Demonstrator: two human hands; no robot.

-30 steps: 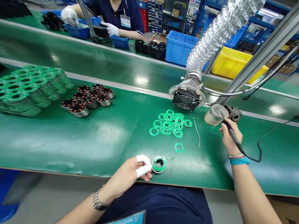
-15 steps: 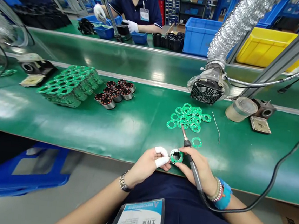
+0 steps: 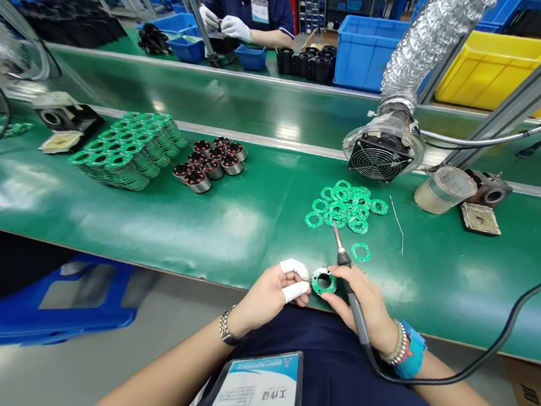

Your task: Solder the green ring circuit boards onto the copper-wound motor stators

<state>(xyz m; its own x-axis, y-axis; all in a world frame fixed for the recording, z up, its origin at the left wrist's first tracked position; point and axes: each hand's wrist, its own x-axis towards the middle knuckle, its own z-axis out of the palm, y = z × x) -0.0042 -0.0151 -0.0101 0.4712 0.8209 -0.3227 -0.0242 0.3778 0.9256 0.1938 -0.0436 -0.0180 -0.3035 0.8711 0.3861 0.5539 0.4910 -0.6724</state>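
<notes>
A round part with a green ring board on top (image 3: 324, 281) is near the table's front edge. My right hand (image 3: 361, 301) grips its right side between thumb and index finger, and a soldering iron (image 3: 354, 310) lies across that same hand, tip pointing up and away. My left hand (image 3: 276, 290), with white covers on thumb and index finger, is at the part's left edge; its fingers are curled together, and what they pinch, if anything, is too small to make out. Loose green rings (image 3: 347, 205) lie beyond the iron's tip, with a single ring (image 3: 360, 252) nearer.
Stacked green boards (image 3: 130, 148) and copper-wound cores (image 3: 212, 162) sit to the left. A fan with a foil duct (image 3: 380, 159) hangs behind the rings. At right are a tub (image 3: 444, 191), a thin wire (image 3: 396, 225) and the iron's cable (image 3: 502, 327). Across the bench, a person works with gloved hands.
The view has shifted slightly. My hands keep nearly the same hold around the round part. Across the bench, the person's gloved hands have come together.
</notes>
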